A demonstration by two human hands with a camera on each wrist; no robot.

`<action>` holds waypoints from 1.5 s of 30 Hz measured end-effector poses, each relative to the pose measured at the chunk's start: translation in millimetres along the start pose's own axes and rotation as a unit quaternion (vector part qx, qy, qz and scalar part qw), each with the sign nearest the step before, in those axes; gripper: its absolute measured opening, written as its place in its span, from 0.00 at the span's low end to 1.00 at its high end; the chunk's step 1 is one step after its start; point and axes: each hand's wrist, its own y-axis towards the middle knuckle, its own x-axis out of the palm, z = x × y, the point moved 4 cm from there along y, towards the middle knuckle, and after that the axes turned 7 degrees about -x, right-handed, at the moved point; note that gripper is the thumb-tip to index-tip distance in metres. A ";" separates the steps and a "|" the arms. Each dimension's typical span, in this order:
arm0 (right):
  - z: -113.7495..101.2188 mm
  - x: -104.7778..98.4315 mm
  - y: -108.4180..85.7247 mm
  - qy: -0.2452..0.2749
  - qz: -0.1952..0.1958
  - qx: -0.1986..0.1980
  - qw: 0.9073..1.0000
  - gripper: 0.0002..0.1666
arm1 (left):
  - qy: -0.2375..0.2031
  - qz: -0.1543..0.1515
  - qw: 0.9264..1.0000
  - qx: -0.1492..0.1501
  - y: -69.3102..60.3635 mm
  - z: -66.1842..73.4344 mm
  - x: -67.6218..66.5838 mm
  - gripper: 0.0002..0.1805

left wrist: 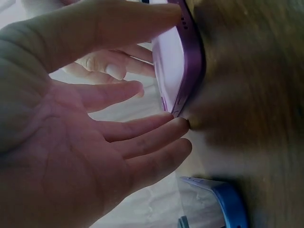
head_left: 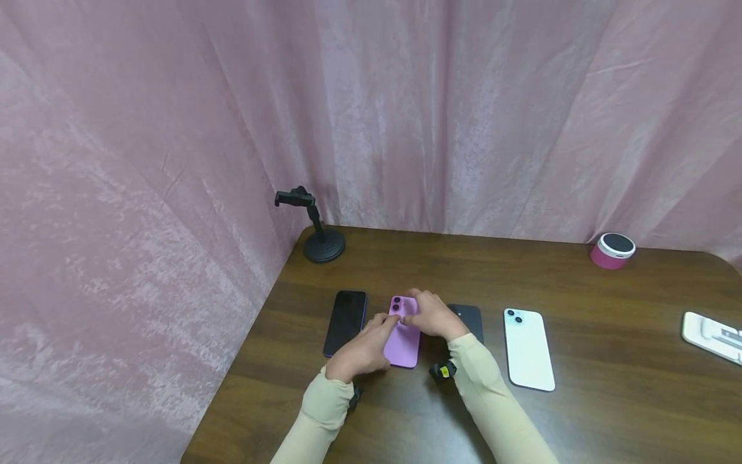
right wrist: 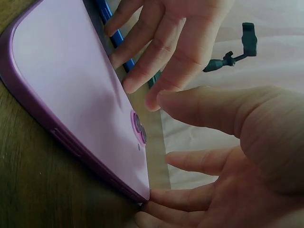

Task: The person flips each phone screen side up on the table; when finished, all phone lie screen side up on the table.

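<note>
A purple smartphone (head_left: 402,351) lies back up on the table between the hands, its twin camera lenses at the far end. My left hand (head_left: 364,351) reaches over its left side. In the left wrist view the thumb touches the phone's bottom edge and fairly straight fingertips meet its long side. My right hand (head_left: 435,316) is at the far right corner, where extended fingertips touch the edge in the right wrist view. The right thumb is raised off the phone, close to the left fingers. Left of it lies a black-screened phone (head_left: 345,319) with a blue edge.
A dark phone (head_left: 471,317), partly hidden by the right hand, and a white phone (head_left: 530,354) lie to the right. Another white device (head_left: 713,336) is at the far right. A black phone stand (head_left: 324,245) and a pink round speaker-like object (head_left: 612,251) stand at the back.
</note>
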 end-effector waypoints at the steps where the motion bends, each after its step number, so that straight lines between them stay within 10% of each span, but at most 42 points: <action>1: 0.6 0.1 0.3 -0.003 0.000 -0.001 1.000 0.37 | 0.001 -0.001 1.000 -0.001 0.4 0.2 -0.1 0.51; 29: -2.8 -9.4 8.0 -0.038 0.009 0.010 0.999 0.22 | -0.009 0.028 1.000 0.007 3.5 -8.1 1.0 0.49; 45: 4.9 -14.5 7.6 0.034 0.034 0.017 0.999 0.25 | -0.034 0.003 0.999 -0.016 3.3 -13.7 2.9 0.47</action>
